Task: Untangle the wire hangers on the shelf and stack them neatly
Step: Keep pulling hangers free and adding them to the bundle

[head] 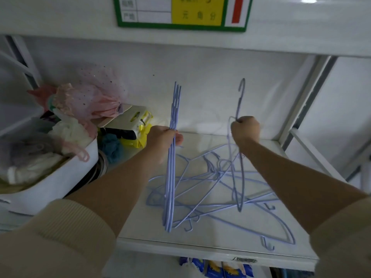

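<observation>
My left hand [163,137] is closed around a bundle of several light-blue wire hangers [173,109], held edge-on and upright, their lower ends near the shelf's front. My right hand [245,130] grips a single blue hanger [240,177] by its neck, hook pointing up, its body hanging down over the pile. A tangled heap of blue hangers [210,189] lies flat on the white shelf [200,247] between and below both hands.
A white tub [60,177] full of bath puffs and pink tulle stands at the left. Yellow and white packets [138,125] and a blue puff [111,147] sit behind my left hand. A price label [180,13] hangs on the shelf above. A shelf post [301,101] rises at the right.
</observation>
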Available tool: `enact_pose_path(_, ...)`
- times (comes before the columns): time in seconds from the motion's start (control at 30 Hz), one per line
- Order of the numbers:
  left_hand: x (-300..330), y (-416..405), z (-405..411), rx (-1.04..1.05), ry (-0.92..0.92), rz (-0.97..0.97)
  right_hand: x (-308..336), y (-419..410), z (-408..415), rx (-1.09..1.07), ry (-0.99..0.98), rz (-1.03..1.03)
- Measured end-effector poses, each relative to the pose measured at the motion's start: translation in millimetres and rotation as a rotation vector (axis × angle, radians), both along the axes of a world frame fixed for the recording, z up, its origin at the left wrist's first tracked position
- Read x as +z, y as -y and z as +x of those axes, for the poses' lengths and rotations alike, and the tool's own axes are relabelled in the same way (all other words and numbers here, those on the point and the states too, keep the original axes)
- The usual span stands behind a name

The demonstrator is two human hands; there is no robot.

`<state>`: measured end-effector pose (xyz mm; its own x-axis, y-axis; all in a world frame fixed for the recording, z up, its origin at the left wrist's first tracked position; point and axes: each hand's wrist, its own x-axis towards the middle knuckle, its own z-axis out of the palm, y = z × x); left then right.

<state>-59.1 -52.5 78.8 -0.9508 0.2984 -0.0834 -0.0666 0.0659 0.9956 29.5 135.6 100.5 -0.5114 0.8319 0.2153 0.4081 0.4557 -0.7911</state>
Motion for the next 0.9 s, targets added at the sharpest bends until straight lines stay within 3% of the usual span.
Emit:
enact_pose_path(0.13,10.9,-12.9,8.6,0.012,0.000,0.079,3.9,58.6,-26.8,0.173,-0.131,-0.319)
enact_pose_path(0.23,13.6,-14.1,3.8,0.049,-0.143,-0.090,-1.6,91.6,-50.9,0.231,-0.133,-0.416)
enact_pose_path(0.37,13.6,-3.0,0.4,0.041,-0.195,-0.162,-5.5,114.2,-65.8,0.291,-0.157,-0.616)
enact_pose_path(0.53,11.8,9.8,-2.2,0.076,-0.103,-0.149,-5.8,137.0,-65.4,0.328,-0.145,-0.779)
enact_pose_path(0.63,9.4,18.0,-8.2,0.183,-0.083,-0.199,-8.2,139.3,-65.7,0.506,-0.027,-0.461)
enact_pose_path(0.8,-3.1,39.3,-18.6,0.248,-0.107,-0.257,-30.3,103.8,-44.9,0.581,0.459,0.582)
enact_pose_path(0.9,-12.1,51.4,-23.6,0.212,-0.145,-0.317,-57.7,80.6,-38.2,0.569,0.721,0.606)
